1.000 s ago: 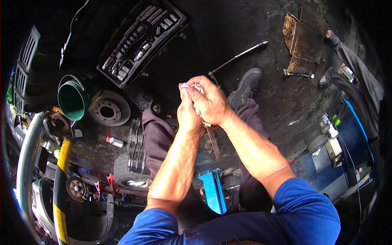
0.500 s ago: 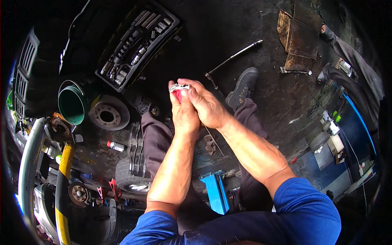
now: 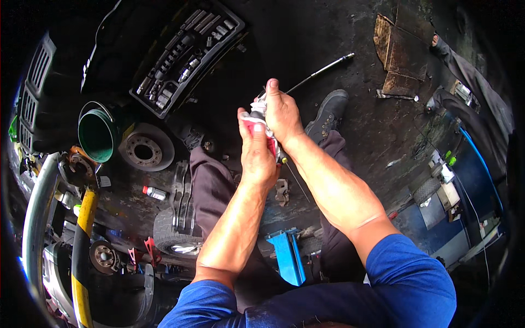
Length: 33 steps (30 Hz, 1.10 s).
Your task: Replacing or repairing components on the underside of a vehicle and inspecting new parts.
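Observation:
My left hand (image 3: 256, 156) is wrapped round a red and white cloth (image 3: 255, 124) with a dark object in it, too covered to name. My right hand (image 3: 283, 117) grips the same bundle from the right, thumb raised at its top. Below my hands a thin rod with a yellow end (image 3: 285, 160) angles downward, partly hidden. Behind them a long ratchet bar (image 3: 320, 71) lies on the dark floor between my boots, near a socket set case (image 3: 186, 57).
A green bucket (image 3: 95, 134), a brake disc (image 3: 131, 145) and a bottle (image 3: 154, 192) are at left, beside a striped yellow-black bar (image 3: 82, 235). A blue metal piece (image 3: 287, 259) is below. Cardboard (image 3: 402, 60) and another person's dark-clad limbs (image 3: 465, 82) are at upper right.
My hands have shifted to the right since half a second ago. My right hand has turned upward with its thumb raised, and more of the red and white cloth shows.

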Motion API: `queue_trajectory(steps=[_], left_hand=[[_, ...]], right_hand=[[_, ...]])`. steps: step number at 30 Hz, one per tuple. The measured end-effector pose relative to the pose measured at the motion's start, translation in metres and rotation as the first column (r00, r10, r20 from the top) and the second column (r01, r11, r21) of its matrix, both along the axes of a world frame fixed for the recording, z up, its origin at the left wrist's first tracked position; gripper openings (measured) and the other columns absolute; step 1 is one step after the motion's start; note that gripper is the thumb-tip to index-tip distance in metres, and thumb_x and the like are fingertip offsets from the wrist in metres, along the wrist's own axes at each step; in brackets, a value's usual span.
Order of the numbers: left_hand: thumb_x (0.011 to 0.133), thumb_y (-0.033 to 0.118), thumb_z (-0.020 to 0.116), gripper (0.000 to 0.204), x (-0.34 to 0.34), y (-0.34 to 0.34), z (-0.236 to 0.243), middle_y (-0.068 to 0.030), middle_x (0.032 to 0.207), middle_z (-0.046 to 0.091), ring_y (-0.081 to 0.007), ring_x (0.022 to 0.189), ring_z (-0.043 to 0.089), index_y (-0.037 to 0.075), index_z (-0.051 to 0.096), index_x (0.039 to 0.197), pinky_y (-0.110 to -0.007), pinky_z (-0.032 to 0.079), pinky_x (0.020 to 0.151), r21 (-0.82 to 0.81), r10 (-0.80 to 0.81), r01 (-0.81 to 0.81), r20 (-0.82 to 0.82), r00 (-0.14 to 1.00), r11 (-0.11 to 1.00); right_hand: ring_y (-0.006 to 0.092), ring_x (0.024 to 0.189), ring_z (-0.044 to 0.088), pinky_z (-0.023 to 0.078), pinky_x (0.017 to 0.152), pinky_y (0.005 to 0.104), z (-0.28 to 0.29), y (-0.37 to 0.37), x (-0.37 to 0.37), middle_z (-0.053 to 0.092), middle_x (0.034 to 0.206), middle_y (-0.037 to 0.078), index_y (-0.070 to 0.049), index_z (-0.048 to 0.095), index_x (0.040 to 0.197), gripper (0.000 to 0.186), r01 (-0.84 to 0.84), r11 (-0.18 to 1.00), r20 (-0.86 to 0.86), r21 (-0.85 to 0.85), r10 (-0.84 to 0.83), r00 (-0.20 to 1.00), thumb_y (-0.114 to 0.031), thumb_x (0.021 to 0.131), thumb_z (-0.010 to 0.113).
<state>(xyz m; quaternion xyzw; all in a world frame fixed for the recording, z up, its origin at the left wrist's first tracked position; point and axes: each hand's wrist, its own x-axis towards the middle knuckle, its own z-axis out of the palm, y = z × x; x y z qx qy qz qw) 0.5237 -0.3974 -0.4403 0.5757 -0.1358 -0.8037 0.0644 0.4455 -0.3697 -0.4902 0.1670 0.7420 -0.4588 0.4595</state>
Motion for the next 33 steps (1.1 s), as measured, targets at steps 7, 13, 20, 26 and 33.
queue_trajectory(steps=[7,13,20,26,33], left_hand=[[0.092,0.005,0.059,0.045,0.011,-0.021,-0.02,-0.0081,0.113,0.06,-0.0122,0.094,0.06,0.004,0.042,0.134,-0.025,0.051,0.082,-0.261,-0.169,0.155,-0.03,0.985,0.953],[0.094,0.016,0.06,0.024,0.012,-0.03,-0.03,-0.0056,0.092,0.065,-0.01,0.08,0.06,-0.001,0.058,0.112,-0.023,0.051,0.072,-0.353,-0.122,0.172,0.159,0.98,0.92],[0.097,0.025,0.054,0.039,0.014,-0.051,-0.039,-0.0075,0.103,0.063,-0.0157,0.085,0.063,0.001,0.05,0.128,-0.027,0.051,0.077,-0.131,0.018,0.006,0.183,0.983,0.991],[0.078,0.003,0.071,0.104,0.009,-0.025,-0.019,-0.0136,0.123,0.051,-0.0177,0.105,0.054,0.012,-0.001,0.152,-0.034,0.047,0.091,-0.329,-0.308,0.232,-0.201,0.93,0.915],[0.084,0.012,0.07,0.035,0.016,-0.043,-0.022,-0.0035,0.089,0.064,-0.0083,0.079,0.059,0.003,0.054,0.113,-0.024,0.049,0.071,-0.479,-0.35,0.396,0.188,0.918,0.784]], right_hand=[[0.01,0.088,0.057,0.048,0.072,0.0249,0.013,0.022,0.009,0.06,0.095,0.008,-0.001,0.057,0.107,0.024,-0.2,0.975,-0.684,0.098,0.212,0.698,-0.021,0.093,0.06],[0.0233,0.068,0.064,0.051,0.063,0.0325,0.078,0.052,0.03,0.063,0.083,0.014,-0.003,0.049,0.119,0.041,-0.463,0.877,-0.07,-0.131,0.457,0.887,-0.009,0.083,0.067],[0.0103,0.058,0.054,0.05,0.056,0.0257,0.076,0.06,0.019,0.061,0.082,0.009,-0.011,0.03,0.145,0.056,0.205,0.924,0.461,-0.324,-0.035,0.887,-0.002,0.095,0.051],[0.0076,0.051,0.05,0.042,0.045,0.0176,0.077,0.055,0.005,0.057,0.074,0.004,-0.009,0.04,0.141,0.047,0.353,0.881,0.567,-0.313,-0.125,0.814,-0.007,0.096,0.052],[0.0066,0.048,0.044,0.038,0.044,0.0189,0.083,0.066,0.019,0.053,0.07,0.002,-0.01,0.035,0.144,0.056,0.521,0.791,0.786,-0.321,-0.085,0.612,-0.009,0.093,0.057]])
